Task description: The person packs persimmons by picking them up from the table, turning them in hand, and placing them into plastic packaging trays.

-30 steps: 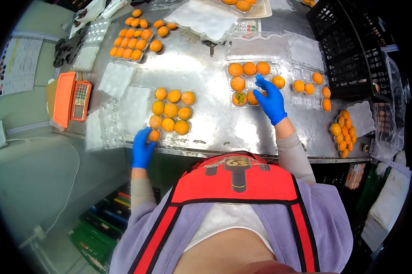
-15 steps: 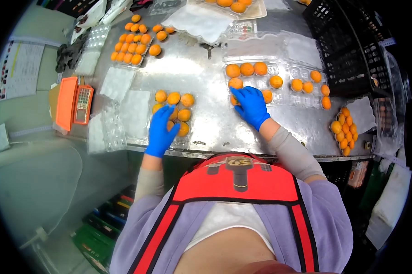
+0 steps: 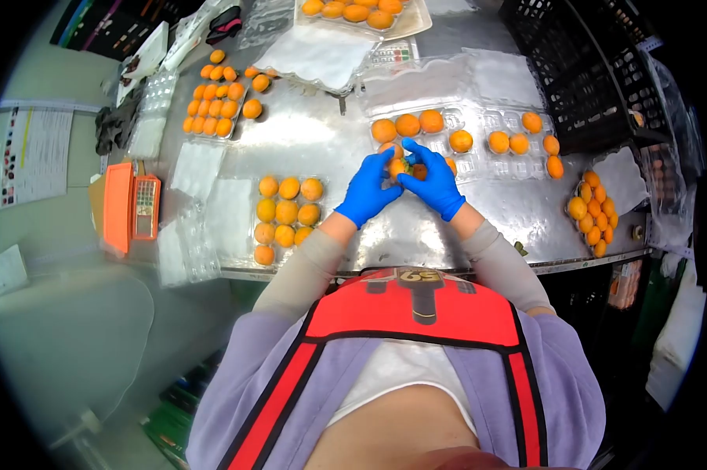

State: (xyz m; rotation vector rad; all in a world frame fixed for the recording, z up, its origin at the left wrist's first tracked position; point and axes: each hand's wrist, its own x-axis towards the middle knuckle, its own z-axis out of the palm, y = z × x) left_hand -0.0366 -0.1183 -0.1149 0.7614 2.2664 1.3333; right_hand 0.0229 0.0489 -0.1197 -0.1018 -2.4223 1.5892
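In the head view my left hand (image 3: 371, 188) and my right hand (image 3: 433, 183), both in blue gloves, meet over the middle clear plastic tray (image 3: 438, 160). Between their fingers they hold a round orange fruit (image 3: 399, 168) with a bit of green on it. More orange fruit (image 3: 407, 124) sits in that tray's cups, partly hidden by the hands. To the left of my left hand, a second tray holds several rows of orange fruit (image 3: 287, 211).
A tray with orange fruit (image 3: 518, 142) adjoins on the right, and a filled one (image 3: 594, 210) stands at the right edge. Behind it rises a black crate (image 3: 577, 78). Far left are more fruit (image 3: 210, 108) and an orange scale (image 3: 120, 207). White pads (image 3: 318, 56) lie at the back.
My left hand has left the left tray's fruit and joined my right hand at the middle tray. A fruit is now between both hands. The view has shifted slightly.
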